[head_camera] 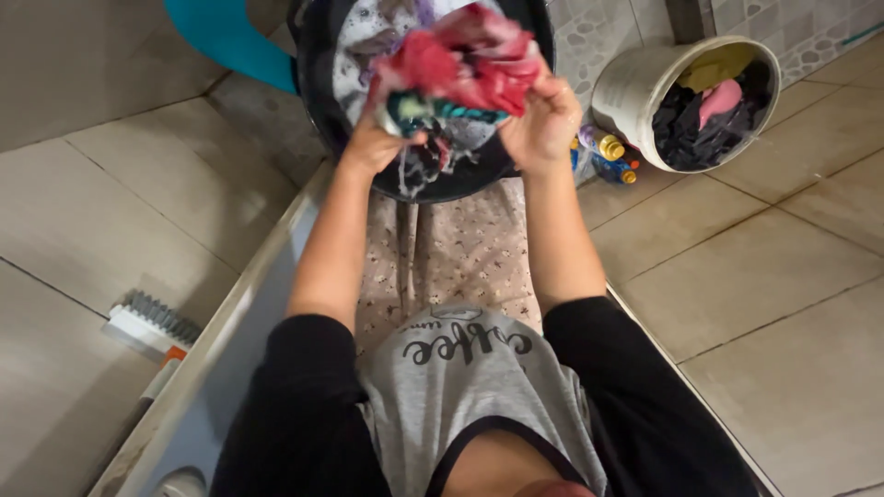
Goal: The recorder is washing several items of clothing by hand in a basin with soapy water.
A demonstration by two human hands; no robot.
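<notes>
My left hand (376,143) and my right hand (543,120) both grip a wet red garment (465,64) with dark and teal patches, bunched between them. I hold it over a black wash basin (318,92) that contains soapy water and more clothes. Both forearms reach forward from black sleeves. The fingers are partly buried in the cloth.
A white bucket (635,87) with dark and pink clothes stands at the right on the tiled floor. Small bottles (612,156) lie beside it. A scrub brush (152,322) lies at the left. A teal plastic item (226,37) is behind the basin.
</notes>
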